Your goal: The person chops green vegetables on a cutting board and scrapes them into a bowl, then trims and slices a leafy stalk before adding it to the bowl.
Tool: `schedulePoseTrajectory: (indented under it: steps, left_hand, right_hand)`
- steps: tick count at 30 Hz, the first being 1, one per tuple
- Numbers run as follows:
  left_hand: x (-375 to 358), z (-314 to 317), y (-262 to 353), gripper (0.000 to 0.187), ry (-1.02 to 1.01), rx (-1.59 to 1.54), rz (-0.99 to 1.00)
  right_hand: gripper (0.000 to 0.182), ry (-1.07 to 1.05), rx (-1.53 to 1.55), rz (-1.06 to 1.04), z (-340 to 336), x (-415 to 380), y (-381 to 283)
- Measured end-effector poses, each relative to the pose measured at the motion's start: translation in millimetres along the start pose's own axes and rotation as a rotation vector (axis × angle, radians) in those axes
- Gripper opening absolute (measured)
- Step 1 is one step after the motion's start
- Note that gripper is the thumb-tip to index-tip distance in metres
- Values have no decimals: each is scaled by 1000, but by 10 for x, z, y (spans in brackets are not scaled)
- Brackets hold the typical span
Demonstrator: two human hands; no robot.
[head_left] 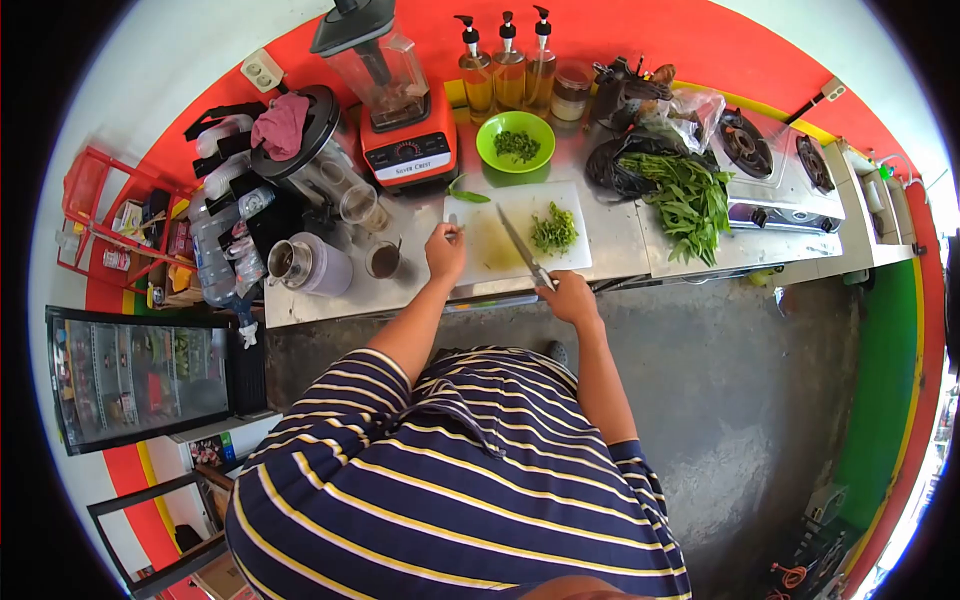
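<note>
My right hand [572, 298] is wrapped round the handle of a kitchen knife [518, 238], whose blade slants up and left over the white cutting board [490, 212]. To the right of the blade lies a pile of chopped greens [554, 230]. At the board's left edge my left hand [446, 253] is closed with its fingertips together; whatever they may hold is too small to make out. A long green piece, like a chili or bean [468, 195], rests near the board's upper left corner. Behind the board stands a lime-green bowl [489, 150] with chopped greens in it.
Left of the board stand a glass of dark drink [383, 260], a steel-topped jug [318, 268] and a red blender [410, 155]. Pump bottles [508, 80] line the wall. Leafy greens [693, 200] spill from a black bag, beside a gas stove [775, 175].
</note>
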State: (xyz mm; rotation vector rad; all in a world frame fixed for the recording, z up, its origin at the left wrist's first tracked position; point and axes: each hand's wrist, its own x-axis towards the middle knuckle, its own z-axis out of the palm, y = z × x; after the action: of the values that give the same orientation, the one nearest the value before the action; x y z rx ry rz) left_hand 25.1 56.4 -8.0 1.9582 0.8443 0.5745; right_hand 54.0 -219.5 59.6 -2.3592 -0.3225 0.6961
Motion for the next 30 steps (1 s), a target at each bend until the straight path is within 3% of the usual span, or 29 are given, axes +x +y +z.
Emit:
schedulePoseTrajectory:
  steps: [6,8,10,16,20,25,27,30]
  left_hand:
    - [-458,-380,-67,11,-229,-69,97]
    - [-476,-447,3,11,-208,-91,58]
    - [-487,-492,77,12,-190,-111,22]
    - [-566,-463,164,23,-128,-181,-55]
    - [-706,-450,218,23,-57,-252,-147]
    - [-912,-438,272,17,52,-330,-194]
    - [-994,-439,280,14,107,-461,-350]
    - [-1126,-443,238,12,73,-541,-403]
  right_hand:
    - [40,-42,-31,-24,117,215,99]
    - [36,94,-109,-8,96,218,115]
    - [35,99,-92,-34,-15,182,68]
    - [33,-222,50,-231,-129,149,-32]
    - [32,-360,-162,-347,-45,218,19]
    - [31,-223,-149,-312,-94,247,253]
    - [31,-147,-138,-275,-128,257,339]
    - [31,-48,-105,-239,-183,259,427]
